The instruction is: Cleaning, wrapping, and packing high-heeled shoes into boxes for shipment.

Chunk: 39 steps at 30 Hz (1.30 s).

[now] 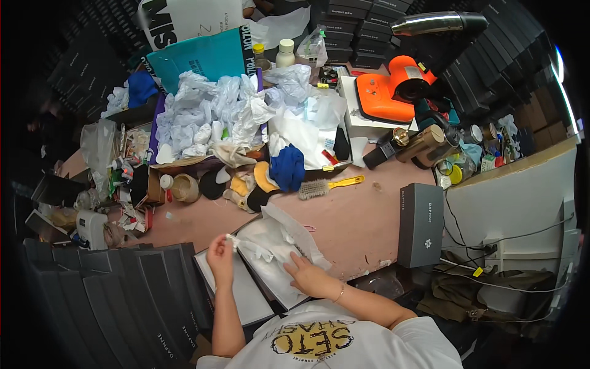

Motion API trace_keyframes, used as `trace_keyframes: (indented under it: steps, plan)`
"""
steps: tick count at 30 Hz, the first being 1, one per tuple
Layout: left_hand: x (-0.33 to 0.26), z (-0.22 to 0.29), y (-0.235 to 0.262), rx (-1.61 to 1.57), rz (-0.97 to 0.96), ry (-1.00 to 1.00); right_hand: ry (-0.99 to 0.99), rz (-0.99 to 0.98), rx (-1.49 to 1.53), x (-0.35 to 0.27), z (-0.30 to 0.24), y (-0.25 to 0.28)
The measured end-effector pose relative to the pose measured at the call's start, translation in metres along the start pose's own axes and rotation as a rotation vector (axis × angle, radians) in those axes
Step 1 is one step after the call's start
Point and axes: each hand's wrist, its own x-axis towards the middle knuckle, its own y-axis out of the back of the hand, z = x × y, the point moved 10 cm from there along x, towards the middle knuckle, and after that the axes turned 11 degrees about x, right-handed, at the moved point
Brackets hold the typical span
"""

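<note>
An open shoe box lined with white tissue paper lies at the near edge of the pink table. My left hand pinches a corner of the tissue paper and lifts it over the box. My right hand lies flat on the paper inside the box, fingers spread. The box's white lid rests beside it to the left, below my left forearm.
Dark box lids are stacked at the near left. A closed dark grey box lies to the right. Behind stand a heap of crumpled tissue, a blue cloth, a yellow-handled brush and an orange machine.
</note>
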Motion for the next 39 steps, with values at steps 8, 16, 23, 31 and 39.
trace_keyframes:
  steps: [8, 16, 23, 31, 39]
  plan:
    - [-0.118, 0.013, -0.129, 0.901, -0.308, -0.45, 0.088, 0.783, -0.35, 0.094, 0.123, 0.297]
    - [-0.118, -0.088, -0.129, 0.382, -0.02, 0.212, -0.033, 0.613, -0.717, 0.164, 0.202, 0.279]
    - [-0.11, -0.094, -0.13, -0.152, -0.19, 0.369, 0.499, 0.825, 0.055, 0.045, 0.026, 0.288]
    - [-0.094, -0.052, -0.162, 0.413, -0.296, -0.129, 0.539, 0.459, -0.023, -0.002, -0.041, 0.104]
    - [-0.173, -0.054, -0.091, 0.247, -0.332, -0.084, 0.182, 0.544, 0.466, -0.063, 0.029, 0.093]
